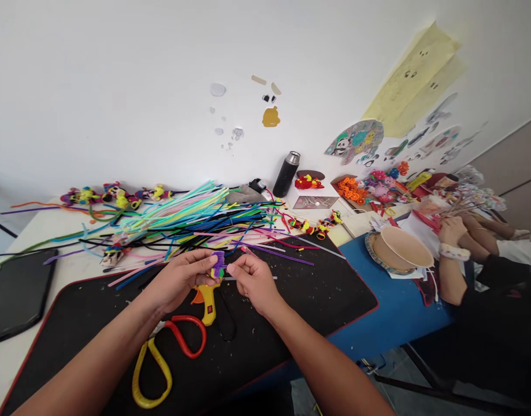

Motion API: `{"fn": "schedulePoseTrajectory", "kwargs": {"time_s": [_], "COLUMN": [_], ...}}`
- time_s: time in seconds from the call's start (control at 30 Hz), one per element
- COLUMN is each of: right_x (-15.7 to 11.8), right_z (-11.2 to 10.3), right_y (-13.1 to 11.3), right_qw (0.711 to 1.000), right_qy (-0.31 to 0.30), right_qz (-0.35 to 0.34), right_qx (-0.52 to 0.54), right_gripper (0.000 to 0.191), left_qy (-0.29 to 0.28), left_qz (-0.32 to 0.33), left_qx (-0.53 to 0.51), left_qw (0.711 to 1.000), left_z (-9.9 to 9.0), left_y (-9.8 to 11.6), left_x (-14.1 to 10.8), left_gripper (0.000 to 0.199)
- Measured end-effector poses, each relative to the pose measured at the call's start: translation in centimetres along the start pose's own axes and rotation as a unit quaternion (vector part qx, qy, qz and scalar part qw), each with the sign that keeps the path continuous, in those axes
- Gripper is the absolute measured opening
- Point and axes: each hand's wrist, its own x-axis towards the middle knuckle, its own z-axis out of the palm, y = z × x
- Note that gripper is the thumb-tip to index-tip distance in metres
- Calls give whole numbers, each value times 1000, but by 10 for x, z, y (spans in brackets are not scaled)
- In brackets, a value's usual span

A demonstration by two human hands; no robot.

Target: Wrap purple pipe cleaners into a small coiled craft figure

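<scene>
My left hand (185, 278) is closed on a small purple figure (218, 264) with yellow and green parts, made of pipe cleaners. My right hand (251, 277) pinches the purple strand that sticks out of its right side. Both hands are over the black mat (265, 335). Just below them lies a yellow glue gun (210, 303) with an orange trigger. Scissors (169, 352) with one red and one yellow handle rest on the mat near my left forearm. A heap of colourful pipe cleaners (182, 214) spreads behind my hands.
A black tablet-like slab (22, 294) is at the left. Finished figures (118, 195) sit by the wall. A black flask (286, 174) stands beside a white box (316, 199). At the right are a beige bowl (406, 248) and another person's arms (455, 271).
</scene>
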Motion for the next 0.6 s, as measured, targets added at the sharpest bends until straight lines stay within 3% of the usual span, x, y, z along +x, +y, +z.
{"fn": "schedulePoseTrajectory", "kwargs": {"time_s": [0.6], "right_x": [-5], "right_z": [-1], "right_y": [-4], "right_qw": [996], "right_qy": [-37], "right_qz": [48], "right_qx": [65], "right_gripper": [43], "left_qy": [-48], "left_qz": [-31], "left_qx": [-21], "left_qw": [998], "left_z": [2], "left_y": [-1], "left_x": [-3], "left_gripper": [43]}}
